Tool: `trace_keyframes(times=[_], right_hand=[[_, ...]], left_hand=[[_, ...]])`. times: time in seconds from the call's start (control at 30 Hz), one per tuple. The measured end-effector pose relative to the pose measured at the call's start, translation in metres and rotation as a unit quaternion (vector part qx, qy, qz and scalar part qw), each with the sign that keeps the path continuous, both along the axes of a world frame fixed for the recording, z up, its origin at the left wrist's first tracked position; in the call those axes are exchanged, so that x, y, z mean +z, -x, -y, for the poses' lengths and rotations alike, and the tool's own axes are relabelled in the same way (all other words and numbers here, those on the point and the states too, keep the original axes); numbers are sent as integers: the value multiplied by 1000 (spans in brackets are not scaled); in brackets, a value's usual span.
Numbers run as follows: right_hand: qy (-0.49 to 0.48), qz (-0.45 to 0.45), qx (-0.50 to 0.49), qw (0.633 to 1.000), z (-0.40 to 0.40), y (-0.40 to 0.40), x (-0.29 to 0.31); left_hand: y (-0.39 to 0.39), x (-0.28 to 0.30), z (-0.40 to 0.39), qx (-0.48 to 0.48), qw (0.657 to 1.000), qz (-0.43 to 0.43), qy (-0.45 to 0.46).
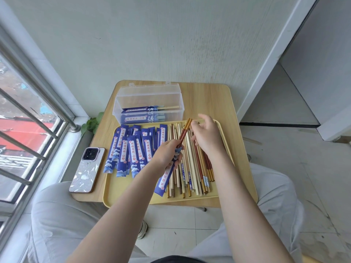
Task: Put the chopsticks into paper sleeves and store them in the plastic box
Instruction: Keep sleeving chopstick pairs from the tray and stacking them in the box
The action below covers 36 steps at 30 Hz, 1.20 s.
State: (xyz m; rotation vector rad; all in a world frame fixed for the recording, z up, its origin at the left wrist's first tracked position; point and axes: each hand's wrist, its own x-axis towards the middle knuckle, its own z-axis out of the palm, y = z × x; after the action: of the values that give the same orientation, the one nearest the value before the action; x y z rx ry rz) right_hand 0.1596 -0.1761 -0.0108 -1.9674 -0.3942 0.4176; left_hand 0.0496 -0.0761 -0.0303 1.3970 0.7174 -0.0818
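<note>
Two chopsticks (pixel 185 130) half-sleeved — left hand (pixel 167 154) grips sleeve (pixel 167 179) above tray (pixel 235 149).

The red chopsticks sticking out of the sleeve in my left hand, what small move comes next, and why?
Probably push the red chopsticks further down into the blue sleeve. The left hand grips the sleeve's mouth, much of the pair protrudes, and the right hand is at their gold tips.

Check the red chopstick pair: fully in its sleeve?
Partly in. The red pair juts far out of the blue sleeve gripped by the left hand.
</note>
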Motion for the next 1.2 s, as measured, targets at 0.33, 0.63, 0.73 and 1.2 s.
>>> trace_keyframes(times=[0.33, 0.63, 0.73, 1.2], right_hand=[[-212, -154, -103, 960, -30, -20, 31], [-271, -189, -171, 928, -80, -48, 40], [-254, -176, -221, 925, -94, -60, 30], [5, -5, -92, 996, -128, -68, -4]], left_hand=[[-39, 69, -48, -90, 878, -66, -465], [-67, 60, -109, -58, 772, -7, -633], [-65, 38, -122, -57, 777, 7, -627], [-52, -11, -141, -121, 768, -140, -613]])
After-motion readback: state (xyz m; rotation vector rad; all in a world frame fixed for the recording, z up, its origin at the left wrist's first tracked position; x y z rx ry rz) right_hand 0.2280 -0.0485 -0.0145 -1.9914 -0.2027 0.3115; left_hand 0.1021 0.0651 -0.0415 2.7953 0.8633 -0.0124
